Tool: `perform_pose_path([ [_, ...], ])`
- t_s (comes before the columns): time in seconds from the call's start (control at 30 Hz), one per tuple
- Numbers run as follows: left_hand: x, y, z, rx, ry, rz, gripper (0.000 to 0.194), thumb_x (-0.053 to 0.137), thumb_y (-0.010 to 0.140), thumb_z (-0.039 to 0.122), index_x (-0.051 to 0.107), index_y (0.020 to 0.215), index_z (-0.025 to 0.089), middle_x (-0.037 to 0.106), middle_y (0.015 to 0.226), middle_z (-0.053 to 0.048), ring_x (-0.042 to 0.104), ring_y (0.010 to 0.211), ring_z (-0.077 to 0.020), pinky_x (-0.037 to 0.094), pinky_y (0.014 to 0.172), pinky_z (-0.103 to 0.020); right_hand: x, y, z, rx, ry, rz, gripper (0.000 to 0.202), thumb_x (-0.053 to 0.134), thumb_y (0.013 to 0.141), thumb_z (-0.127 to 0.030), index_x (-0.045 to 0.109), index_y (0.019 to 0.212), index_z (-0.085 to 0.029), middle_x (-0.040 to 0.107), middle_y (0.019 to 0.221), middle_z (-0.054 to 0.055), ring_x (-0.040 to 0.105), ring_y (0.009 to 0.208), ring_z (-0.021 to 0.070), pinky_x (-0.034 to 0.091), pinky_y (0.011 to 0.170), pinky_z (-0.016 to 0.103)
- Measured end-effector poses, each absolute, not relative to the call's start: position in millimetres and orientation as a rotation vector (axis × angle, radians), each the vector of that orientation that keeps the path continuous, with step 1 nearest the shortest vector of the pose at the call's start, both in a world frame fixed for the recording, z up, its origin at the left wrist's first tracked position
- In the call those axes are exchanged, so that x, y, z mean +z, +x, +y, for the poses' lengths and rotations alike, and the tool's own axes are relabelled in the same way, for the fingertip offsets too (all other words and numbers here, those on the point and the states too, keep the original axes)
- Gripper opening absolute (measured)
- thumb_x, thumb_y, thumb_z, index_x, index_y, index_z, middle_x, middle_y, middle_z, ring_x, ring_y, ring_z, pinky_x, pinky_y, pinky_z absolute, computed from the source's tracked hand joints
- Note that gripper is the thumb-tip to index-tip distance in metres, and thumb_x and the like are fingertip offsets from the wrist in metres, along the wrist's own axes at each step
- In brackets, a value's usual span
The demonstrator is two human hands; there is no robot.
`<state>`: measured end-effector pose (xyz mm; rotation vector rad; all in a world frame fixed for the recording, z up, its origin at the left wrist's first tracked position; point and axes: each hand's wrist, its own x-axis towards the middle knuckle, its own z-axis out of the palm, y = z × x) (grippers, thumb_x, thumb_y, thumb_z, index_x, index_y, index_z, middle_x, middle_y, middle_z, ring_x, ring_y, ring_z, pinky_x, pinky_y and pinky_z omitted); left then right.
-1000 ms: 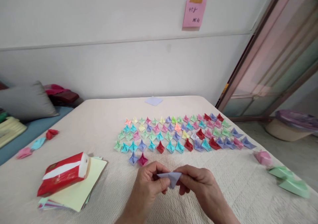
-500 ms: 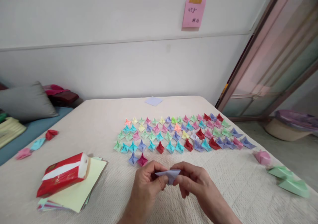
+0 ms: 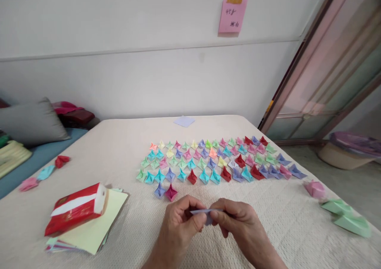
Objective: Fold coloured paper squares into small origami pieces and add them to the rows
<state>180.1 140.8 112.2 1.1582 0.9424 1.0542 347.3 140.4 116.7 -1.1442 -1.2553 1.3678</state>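
A folded piece of lavender paper (image 3: 209, 218) is pinched between both hands, low in the middle of the view. My left hand (image 3: 183, 225) is closed on its left side, thumb and fingers pressing the paper. My right hand (image 3: 238, 223) grips the right side the same way, and its thumb covers part of the paper. Just beyond my hands stand a magenta paper boat (image 3: 171, 192) and a lavender paper boat (image 3: 160, 190), side by side. Behind them, several rows of small folded paper boats (image 3: 215, 176) in many colours stretch across the cream cloth.
At left, a red tissue pack (image 3: 76, 209) lies on a stack of coloured paper (image 3: 102, 225). A lavender sheet (image 3: 184, 121) lies at the far edge. Green paper boats (image 3: 353, 223) and a pink folded paper (image 3: 315, 189) sit at right. Crumpled red paper (image 3: 62, 161) lies far left.
My hands have shifted slightly down and to the right with the lavender paper, which now shows more edge-on. My right thumb has moved further over it.
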Motion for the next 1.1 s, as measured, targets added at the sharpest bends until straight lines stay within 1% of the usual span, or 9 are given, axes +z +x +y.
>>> perform_pose_path([
  [0.07, 114.2, 179.3, 141.4, 1.033, 1.141, 0.956, 0.021, 0.069, 0.080, 0.037, 0.072, 0.080, 0.016, 0.066, 0.063, -0.002, 0.057, 0.058, -0.0142, 0.044, 0.056, -0.025, 116.9, 347.6, 140.6, 1.339, -1.161, -1.277, 0.023, 0.074, 0.074, -0.038, 0.077, 0.061, -0.019, 0.060, 0.054, 0.001, 0.045, 0.048, 0.0111, 0.037, 0.044, 0.022],
  [0.17, 115.3, 179.2, 142.5, 1.037, 1.144, 0.994, 0.023, 0.066, 0.083, 0.037, 0.073, 0.077, 0.016, 0.066, 0.061, -0.003, 0.058, 0.058, -0.0145, 0.045, 0.058, -0.026, 116.7, 347.4, 140.6, 1.316, -1.173, -1.282, 0.022, 0.074, 0.074, -0.037, 0.077, 0.061, -0.020, 0.059, 0.054, 0.001, 0.045, 0.048, 0.0113, 0.037, 0.043, 0.023],
  [0.33, 105.7, 180.3, 145.2, 1.070, 1.137, 1.021, 0.017, 0.071, 0.078, 0.032, 0.074, 0.075, 0.016, 0.065, 0.055, -0.001, 0.058, 0.052, -0.0138, 0.045, 0.054, -0.025, 115.6, 346.2, 140.9, 1.344, -1.168, -1.258, 0.023, 0.073, 0.075, -0.037, 0.076, 0.061, -0.019, 0.060, 0.055, 0.001, 0.044, 0.048, 0.0109, 0.035, 0.044, 0.023],
  [0.43, 99.0, 181.2, 146.1, 1.107, 1.110, 1.007, 0.013, 0.073, 0.073, 0.028, 0.073, 0.070, 0.016, 0.063, 0.050, 0.001, 0.054, 0.047, -0.0122, 0.042, 0.049, -0.024, 114.2, 345.2, 140.3, 1.364, -1.142, -1.241, 0.024, 0.072, 0.076, -0.038, 0.075, 0.062, -0.018, 0.058, 0.056, 0.000, 0.042, 0.048, 0.0104, 0.034, 0.044, 0.022],
  [0.53, 99.1, 182.1, 145.9, 1.111, 1.080, 1.027, 0.014, 0.074, 0.070, 0.027, 0.068, 0.063, 0.016, 0.060, 0.048, 0.002, 0.049, 0.045, -0.0104, 0.037, 0.046, -0.022, 112.0, 342.0, 138.8, 1.372, -1.132, -1.261, 0.025, 0.070, 0.078, -0.038, 0.073, 0.063, -0.018, 0.057, 0.057, 0.000, 0.043, 0.049, 0.0105, 0.034, 0.044, 0.022],
  [0.7, 106.0, 183.5, 143.8, 1.047, 1.057, 1.057, 0.016, 0.071, 0.068, 0.018, 0.060, 0.057, 0.017, 0.053, 0.047, 0.005, 0.041, 0.047, -0.0089, 0.030, 0.048, -0.022, 109.1, 334.9, 137.5, 1.353, -1.195, -1.335, 0.026, 0.066, 0.079, -0.036, 0.070, 0.061, -0.017, 0.055, 0.056, -0.001, 0.042, 0.049, 0.0110, 0.033, 0.046, 0.024],
  [0.87, 103.1, 187.4, 140.6, 1.079, 1.008, 1.064, 0.017, 0.066, 0.066, 0.009, 0.058, 0.054, 0.017, 0.055, 0.049, 0.005, 0.040, 0.050, -0.0091, 0.029, 0.050, -0.022, 106.7, 333.2, 138.4, 1.333, -1.282, -1.355, 0.031, 0.062, 0.078, -0.038, 0.066, 0.056, -0.017, 0.048, 0.050, -0.003, 0.039, 0.046, 0.0109, 0.027, 0.044, 0.024],
  [1.0, 100.1, 187.9, 141.7, 1.062, 0.962, 1.068, 0.017, 0.067, 0.067, 0.013, 0.056, 0.055, 0.018, 0.051, 0.047, 0.006, 0.038, 0.047, -0.0086, 0.027, 0.047, -0.022, 107.4, 332.1, 139.2, 1.383, -1.301, -1.299, 0.031, 0.061, 0.078, -0.040, 0.063, 0.057, -0.017, 0.051, 0.051, -0.002, 0.039, 0.045, 0.0105, 0.028, 0.043, 0.024],
  [1.1, 100.3, 186.2, 144.2, 1.049, 0.954, 1.065, 0.020, 0.071, 0.068, 0.017, 0.055, 0.056, 0.017, 0.051, 0.046, 0.006, 0.037, 0.044, -0.0075, 0.027, 0.045, -0.021, 109.9, 330.9, 139.8, 1.377, -1.290, -1.303, 0.026, 0.063, 0.077, -0.038, 0.063, 0.060, -0.017, 0.053, 0.053, -0.002, 0.039, 0.045, 0.0097, 0.028, 0.044, 0.024],
])
